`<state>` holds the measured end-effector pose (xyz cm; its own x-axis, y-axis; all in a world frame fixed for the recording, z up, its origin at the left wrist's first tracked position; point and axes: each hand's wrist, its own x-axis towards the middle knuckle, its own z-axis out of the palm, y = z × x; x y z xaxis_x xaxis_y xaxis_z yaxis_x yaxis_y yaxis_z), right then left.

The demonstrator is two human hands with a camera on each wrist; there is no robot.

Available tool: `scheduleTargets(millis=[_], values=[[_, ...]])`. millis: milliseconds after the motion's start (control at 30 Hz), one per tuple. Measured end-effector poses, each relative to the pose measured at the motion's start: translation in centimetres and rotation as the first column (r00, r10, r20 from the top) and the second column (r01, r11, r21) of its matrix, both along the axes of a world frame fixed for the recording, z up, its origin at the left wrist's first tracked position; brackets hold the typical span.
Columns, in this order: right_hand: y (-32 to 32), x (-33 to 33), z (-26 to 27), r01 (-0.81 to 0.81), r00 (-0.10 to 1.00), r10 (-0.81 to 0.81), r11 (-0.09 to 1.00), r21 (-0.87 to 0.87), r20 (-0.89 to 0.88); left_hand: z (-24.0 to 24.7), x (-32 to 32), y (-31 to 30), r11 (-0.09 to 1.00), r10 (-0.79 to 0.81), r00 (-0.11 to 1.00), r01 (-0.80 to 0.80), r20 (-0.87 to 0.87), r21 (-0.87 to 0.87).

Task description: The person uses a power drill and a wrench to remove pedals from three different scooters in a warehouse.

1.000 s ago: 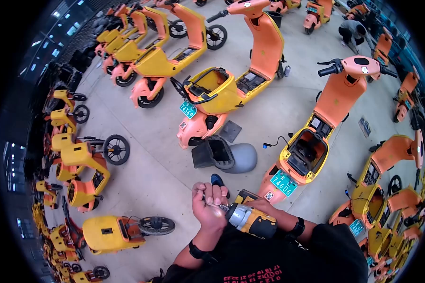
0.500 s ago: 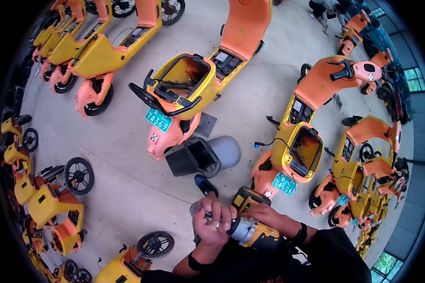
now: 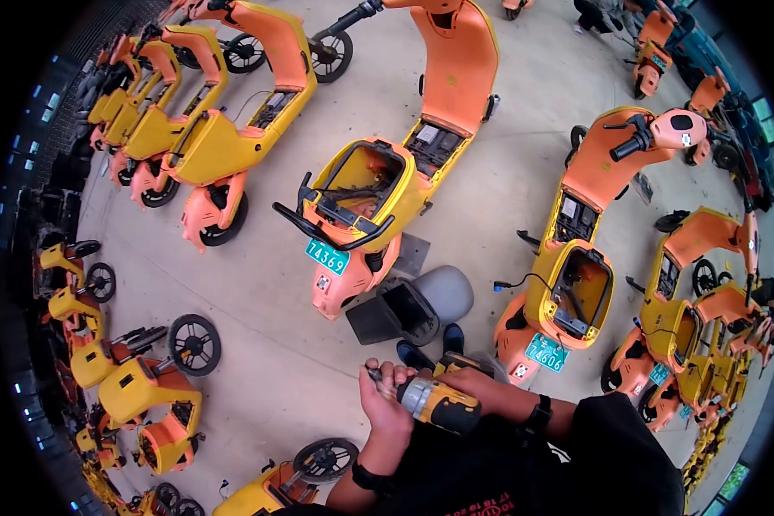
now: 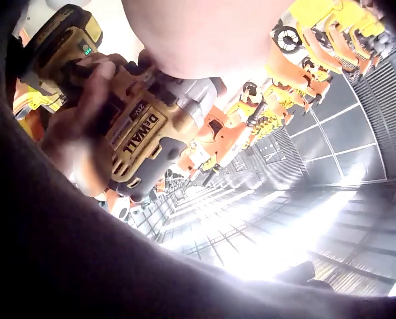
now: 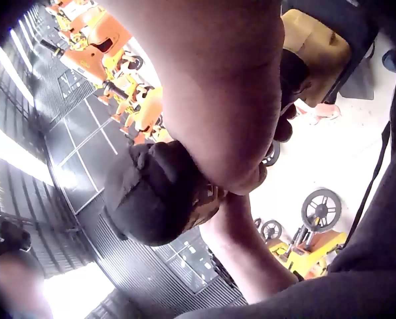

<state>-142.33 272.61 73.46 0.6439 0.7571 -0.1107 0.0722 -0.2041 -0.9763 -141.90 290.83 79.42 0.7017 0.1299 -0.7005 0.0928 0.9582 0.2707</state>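
Observation:
A yellow and black DeWalt power drill (image 3: 443, 406) is held in front of the body, its grey front end facing left. My right hand (image 3: 473, 387) grips its handle, just above the battery; the right wrist view shows this hand (image 5: 218, 100) from behind, round the drill's dark rear end (image 5: 155, 193). The left hand (image 3: 385, 396) has its fingers curled at the tip of the drill, pinching a small metal piece (image 3: 375, 375) there. In the left wrist view the drill body (image 4: 145, 136) is large, with the right hand (image 4: 85, 133) round the handle.
An orange and yellow scooter (image 3: 353, 198) with an uncovered compartment stands ahead, another (image 3: 568, 284) to the right. Between them a dark bin-shaped box and grey cover (image 3: 445, 294) lie on the floor near the feet. More scooters line both sides; a person (image 3: 606, 15) crouches far off.
The head view has swung about, shifting the scooters across it. Both hands stay together at the drill, and the left fingers remain curled at its tip. Both shoes now show beyond the hands.

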Motion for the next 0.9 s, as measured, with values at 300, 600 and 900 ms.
scheduleTargets(millis=[300, 600, 900], values=[[-2.9, 2.7, -1.2, 0.114, 0.993, -0.117, 0.99, 0.087, 0.024, -3.9, 0.4, -2.5, 0.999, -0.006, 0.998, 0.004, 0.058, 0.036], [-0.9, 2.4, -4.6, 0.283, 0.943, -0.252, 0.95, 0.128, -0.215, -6.8, 5.5, -1.2, 0.982, -0.18, 0.981, 0.184, 0.07, -0.049], [1.7, 6.1, -5.8, 0.328, 0.926, -0.271, 0.922, 0.206, -0.263, -8.1, 8.1, 1.7, 0.987, -0.152, 0.988, 0.152, 0.002, 0.045]])
